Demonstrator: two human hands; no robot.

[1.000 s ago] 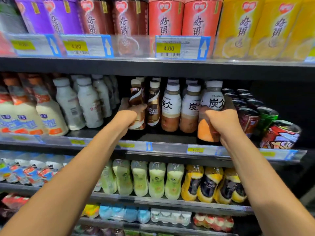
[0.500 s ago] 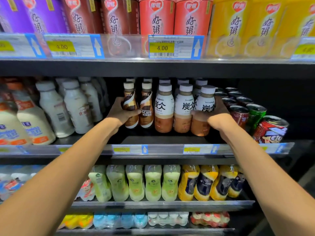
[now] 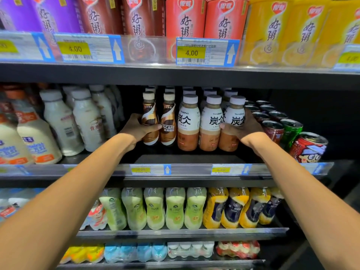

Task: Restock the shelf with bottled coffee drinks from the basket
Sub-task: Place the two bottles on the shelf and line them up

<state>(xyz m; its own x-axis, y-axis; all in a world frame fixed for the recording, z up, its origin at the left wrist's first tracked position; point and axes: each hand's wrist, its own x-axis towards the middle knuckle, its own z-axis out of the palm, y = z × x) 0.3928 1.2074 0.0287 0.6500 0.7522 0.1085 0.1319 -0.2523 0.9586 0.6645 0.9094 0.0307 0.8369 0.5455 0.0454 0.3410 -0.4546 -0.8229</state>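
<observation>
- Left hand [image 3: 139, 131] is wrapped around the brown Nescafe bottle [image 3: 149, 121] at the left end of the coffee row, on the middle shelf [image 3: 194, 158], set back from its front edge.
- Right hand [image 3: 240, 129] is clamped on the rightmost Tanbing latte bottle [image 3: 233, 123], just beside the cans [image 3: 272, 129].
- Basket isn't in view, so no idea how much stock is left.
- Risk imo: bottles are packed touching each other, so shoving either one sideways could tip its neighbour, or the right wrist could clip the tilted red can [image 3: 309, 147] near the shelf's front right edge.
</observation>
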